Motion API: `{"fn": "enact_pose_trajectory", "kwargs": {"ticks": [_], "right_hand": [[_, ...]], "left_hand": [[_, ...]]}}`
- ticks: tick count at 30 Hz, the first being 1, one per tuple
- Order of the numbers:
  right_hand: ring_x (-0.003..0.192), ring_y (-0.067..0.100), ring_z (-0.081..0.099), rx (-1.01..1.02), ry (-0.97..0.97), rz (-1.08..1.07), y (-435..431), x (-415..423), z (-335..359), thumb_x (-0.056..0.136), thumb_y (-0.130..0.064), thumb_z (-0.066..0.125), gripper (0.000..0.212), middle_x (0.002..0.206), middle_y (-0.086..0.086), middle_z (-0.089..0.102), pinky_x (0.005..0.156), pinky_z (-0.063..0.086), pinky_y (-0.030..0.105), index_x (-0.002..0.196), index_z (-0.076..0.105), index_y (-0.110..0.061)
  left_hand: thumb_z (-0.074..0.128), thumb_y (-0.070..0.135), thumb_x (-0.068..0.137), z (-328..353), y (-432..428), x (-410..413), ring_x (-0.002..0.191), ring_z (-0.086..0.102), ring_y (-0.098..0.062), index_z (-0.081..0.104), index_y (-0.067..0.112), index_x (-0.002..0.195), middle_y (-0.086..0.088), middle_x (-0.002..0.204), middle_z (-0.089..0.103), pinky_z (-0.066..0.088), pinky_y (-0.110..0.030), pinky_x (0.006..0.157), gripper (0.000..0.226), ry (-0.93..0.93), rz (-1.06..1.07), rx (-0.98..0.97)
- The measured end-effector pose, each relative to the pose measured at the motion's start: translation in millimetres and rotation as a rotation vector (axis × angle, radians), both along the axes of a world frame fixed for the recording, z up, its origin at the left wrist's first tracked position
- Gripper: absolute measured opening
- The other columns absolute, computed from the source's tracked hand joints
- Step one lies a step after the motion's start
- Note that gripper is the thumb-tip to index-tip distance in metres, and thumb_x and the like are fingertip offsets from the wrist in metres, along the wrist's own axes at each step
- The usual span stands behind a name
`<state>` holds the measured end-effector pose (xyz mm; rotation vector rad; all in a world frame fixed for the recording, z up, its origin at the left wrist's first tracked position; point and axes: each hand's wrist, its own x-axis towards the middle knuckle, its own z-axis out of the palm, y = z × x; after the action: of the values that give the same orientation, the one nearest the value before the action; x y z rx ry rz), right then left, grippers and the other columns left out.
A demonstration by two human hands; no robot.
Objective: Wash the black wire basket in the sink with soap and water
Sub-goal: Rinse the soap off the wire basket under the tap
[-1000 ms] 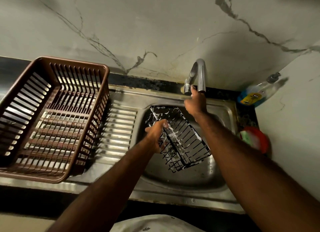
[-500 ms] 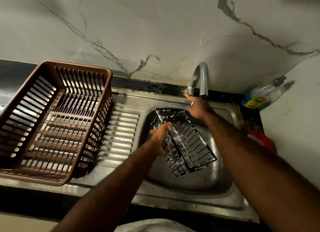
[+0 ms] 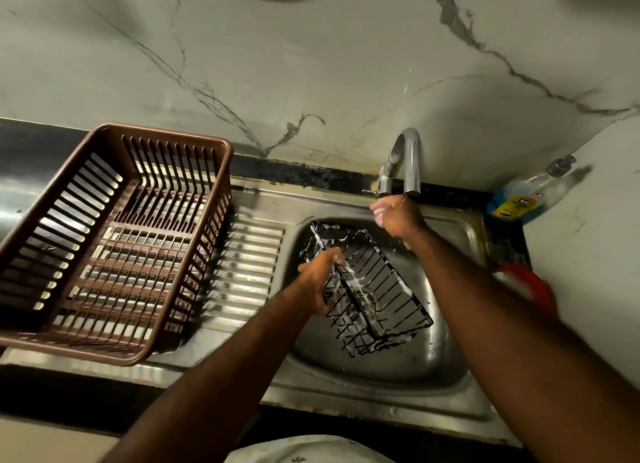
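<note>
Inside the sink (image 3: 381, 369), your left hand (image 3: 318, 282) grips the soapy black wire basket (image 3: 391, 279), tilted; your right hand (image 3: 398, 216) sits at the tap (image 3: 412, 157), grip unclear; brown crate (image 3: 173, 134) left of sink, soap bottle (image 3: 526, 196) behind-right.

Sink basin (image 3: 433, 365): the black wire basket (image 3: 381, 282) lies tilted across the middle, leaving bare steel along the near and right walls. Tap (image 3: 411, 157) overhangs the back rim. Brown dish rack (image 3: 114, 241) covers the left counter; 1 ribbed strip (image 3: 249, 265) lies open between rack and basin. Bottle (image 3: 526, 199) and red item (image 3: 531, 286) crowd the right corner.
</note>
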<state>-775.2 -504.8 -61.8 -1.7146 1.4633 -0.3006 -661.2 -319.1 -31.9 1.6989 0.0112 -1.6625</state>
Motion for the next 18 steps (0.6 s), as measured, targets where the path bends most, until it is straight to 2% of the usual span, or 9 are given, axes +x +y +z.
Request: {"fn": "enact_pose_trajectory", "kwargs": {"ticks": [2,4,6,8,11,13,14,16,18], "right_hand": [[0.084,0.027,0.069,0.204,-0.263,-0.204,6,4,8,0.086,0.016,0.064,0.023,0.093,0.018,0.070,0.070,0.058,0.023,0.106,0.069,0.007],[0.059,0.012,0.064,0.340,-0.415,-0.357,12,6,18,0.090,0.016,0.057,0.016,0.084,0.018,0.067,0.047,0.049,0.013,0.103,0.066,0.011],[0.039,0.002,0.049,0.359,-0.408,-0.358,15,8,24,0.093,0.003,0.063,0.005,0.072,0.011,0.066,0.033,0.033,0.012,0.093,0.068,0.005],[0.033,0.004,0.036,0.310,-0.325,-0.330,14,9,25,0.088,-0.012,0.074,0.010,0.061,0.004,0.063,0.031,0.025,0.017,0.084,0.072,-0.002],[0.037,0.010,0.037,0.204,-0.190,-0.358,9,18,21,0.080,-0.014,0.068,0.008,0.060,0.003,0.055,0.035,0.026,0.016,0.084,0.067,-0.007],[0.052,0.011,0.049,0.147,-0.102,-0.331,9,21,23,0.084,-0.011,0.065,0.014,0.078,0.005,0.062,0.035,0.032,0.017,0.098,0.065,-0.009],[0.064,0.014,0.054,0.138,-0.070,-0.275,9,21,24,0.088,-0.007,0.061,0.011,0.089,0.007,0.063,0.039,0.038,0.021,0.098,0.063,-0.011],[0.082,0.020,0.058,0.123,-0.042,-0.148,10,20,24,0.092,0.005,0.052,0.023,0.098,0.010,0.060,0.051,0.046,0.028,0.088,0.061,-0.016],[0.078,0.022,0.060,0.103,-0.068,-0.126,11,18,23,0.088,0.013,0.051,0.030,0.096,0.013,0.060,0.053,0.052,0.032,0.081,0.061,-0.014]], "left_hand": [[0.066,0.029,0.073,0,3,0,0.084,0.060,-0.021,0.045,0.019,0.139,-0.007,0.100,0.059,0.054,-0.025,0.056,0.070,0.006,-0.009,0.012],[0.068,0.034,0.068,3,5,-3,0.095,0.057,-0.025,0.042,0.021,0.142,-0.009,0.109,0.055,0.052,-0.030,0.060,0.080,-0.012,-0.027,0.020],[0.069,0.036,0.064,3,6,-2,0.101,0.055,-0.027,0.041,0.022,0.144,-0.009,0.113,0.053,0.050,-0.033,0.063,0.086,-0.022,-0.036,0.018],[0.068,0.036,0.067,6,7,1,0.100,0.054,-0.027,0.041,0.021,0.144,-0.008,0.109,0.052,0.049,-0.033,0.063,0.083,-0.016,-0.052,0.002],[0.065,0.035,0.075,8,8,5,0.095,0.052,-0.023,0.044,0.020,0.143,-0.005,0.108,0.052,0.046,-0.033,0.060,0.073,-0.026,-0.086,-0.019],[0.063,0.036,0.077,10,8,8,0.101,0.050,-0.025,0.047,0.019,0.142,-0.006,0.125,0.050,0.044,-0.034,0.064,0.069,-0.037,-0.105,-0.037],[0.062,0.037,0.079,10,9,9,0.104,0.049,-0.025,0.050,0.020,0.141,-0.007,0.129,0.045,0.042,-0.034,0.065,0.065,-0.046,-0.110,-0.047],[0.060,0.040,0.084,10,9,12,0.100,0.049,-0.024,0.055,0.021,0.135,-0.006,0.125,0.045,0.041,-0.034,0.067,0.054,-0.049,-0.112,-0.057],[0.058,0.041,0.087,9,10,14,0.091,0.050,-0.021,0.061,0.022,0.117,-0.004,0.108,0.054,0.041,-0.034,0.066,0.035,-0.038,-0.106,-0.064]]}}
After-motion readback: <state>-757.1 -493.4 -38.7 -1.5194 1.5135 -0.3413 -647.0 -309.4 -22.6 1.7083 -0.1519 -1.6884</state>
